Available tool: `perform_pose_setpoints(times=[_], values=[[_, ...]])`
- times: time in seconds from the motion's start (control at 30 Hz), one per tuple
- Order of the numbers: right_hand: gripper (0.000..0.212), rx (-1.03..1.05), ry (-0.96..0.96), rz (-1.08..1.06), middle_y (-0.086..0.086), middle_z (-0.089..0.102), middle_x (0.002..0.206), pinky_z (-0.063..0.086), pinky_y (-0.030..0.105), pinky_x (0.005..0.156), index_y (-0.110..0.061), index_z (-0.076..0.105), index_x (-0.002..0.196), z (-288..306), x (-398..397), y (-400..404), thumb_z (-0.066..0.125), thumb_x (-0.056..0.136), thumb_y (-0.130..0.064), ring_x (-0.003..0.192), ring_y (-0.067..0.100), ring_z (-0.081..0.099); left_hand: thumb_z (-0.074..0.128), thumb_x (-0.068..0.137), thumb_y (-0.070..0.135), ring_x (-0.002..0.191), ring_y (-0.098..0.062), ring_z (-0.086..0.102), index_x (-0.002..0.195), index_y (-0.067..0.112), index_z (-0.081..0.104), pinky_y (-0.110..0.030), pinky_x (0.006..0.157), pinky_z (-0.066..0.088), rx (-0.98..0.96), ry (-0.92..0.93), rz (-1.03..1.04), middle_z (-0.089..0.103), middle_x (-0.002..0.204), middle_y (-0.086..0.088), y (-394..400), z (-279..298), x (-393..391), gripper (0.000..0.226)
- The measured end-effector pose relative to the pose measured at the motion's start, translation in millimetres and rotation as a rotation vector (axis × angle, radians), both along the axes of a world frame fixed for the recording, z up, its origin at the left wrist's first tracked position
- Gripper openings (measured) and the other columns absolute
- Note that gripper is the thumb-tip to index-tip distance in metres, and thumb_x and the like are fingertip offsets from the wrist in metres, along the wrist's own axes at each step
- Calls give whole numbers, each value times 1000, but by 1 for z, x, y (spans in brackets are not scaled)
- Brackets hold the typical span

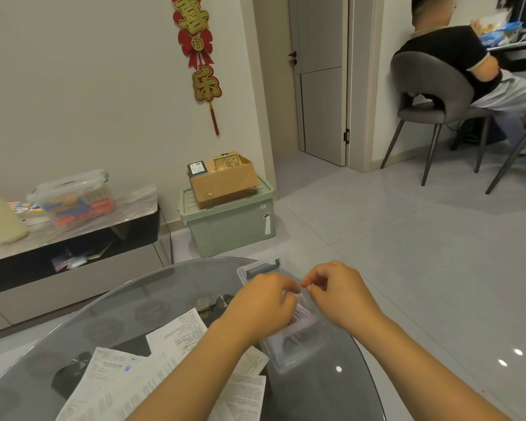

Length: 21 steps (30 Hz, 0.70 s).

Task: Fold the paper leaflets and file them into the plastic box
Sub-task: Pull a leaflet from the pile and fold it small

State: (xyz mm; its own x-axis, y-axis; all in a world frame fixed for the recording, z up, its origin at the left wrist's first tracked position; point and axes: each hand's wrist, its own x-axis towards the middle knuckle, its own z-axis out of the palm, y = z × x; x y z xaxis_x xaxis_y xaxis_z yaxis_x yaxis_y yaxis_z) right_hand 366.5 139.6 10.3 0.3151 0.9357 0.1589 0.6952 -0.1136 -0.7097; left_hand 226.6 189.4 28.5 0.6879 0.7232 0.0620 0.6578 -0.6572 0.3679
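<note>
Two hands meet over the box (289, 349) near the right rim of the round glass worktop (152, 296): I see my left hand (263, 305) curled, fingers bunched over the folded leaflets (301, 314) standing in the box, and my right hand (336, 288) with thumb and fingertips pressed together, seemingly pinching a thin edge I cannot make out. Whether the left hand actually grips paper, I cannot tell.

The risks, as I judge them: the box sits close to the worktop's edge, and the smooth glass gives it little hold, so a firm push could slide it toward the floor. The thin leaflets could also crumple or spring open if forced between those already filed.

The box is clear, light plastic, rectangular, with a grey clasp (263, 265) at its far end. Loose sheets (119, 387) lie flat, unfolded and overlapping on the near left of the worktop, white and densely printed.
</note>
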Motion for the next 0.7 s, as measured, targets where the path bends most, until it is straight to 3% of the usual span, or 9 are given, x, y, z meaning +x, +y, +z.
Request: perform_pose_setpoints(times=[0.13,0.23,0.3,0.47,0.7], values=[[22,5,44,13,-7,56,92,35,2,59,-19,69,92,2,2,-1,50,89,-8,71,0,51,42,95,18,87,-22,62,101,12,63,-34,79,53,-17,173,80,67,110,-12,15,-6,11,23],[25,-23,82,59,-17,53,78,36,1,56,-19,71,96,5,6,-4,51,87,-7,68,-3,50,46,95,22,80,-26,61,93,12,63,-30,66,46,-69,250,52,67,93,-12,20,-9,20,20],[25,-51,119,92,-14,58,79,37,0,56,-22,70,97,7,11,-6,54,85,-7,69,-3,53,50,95,23,75,-27,58,83,8,59,-29,64,43,-85,251,60,65,86,-12,22,-9,24,22],[30,-104,183,174,-6,64,98,43,3,69,-22,64,110,11,22,-10,62,83,-9,87,4,60,56,93,26,102,-22,62,115,13,65,-35,90,50,-150,228,66,68,112,-5,29,-10,23,27],[32,-98,165,182,-7,62,99,42,1,66,-21,62,114,8,22,-9,61,85,-8,88,4,59,59,91,20,100,-16,63,109,21,69,-31,91,50,-200,196,56,69,110,-1,28,-6,22,21]])
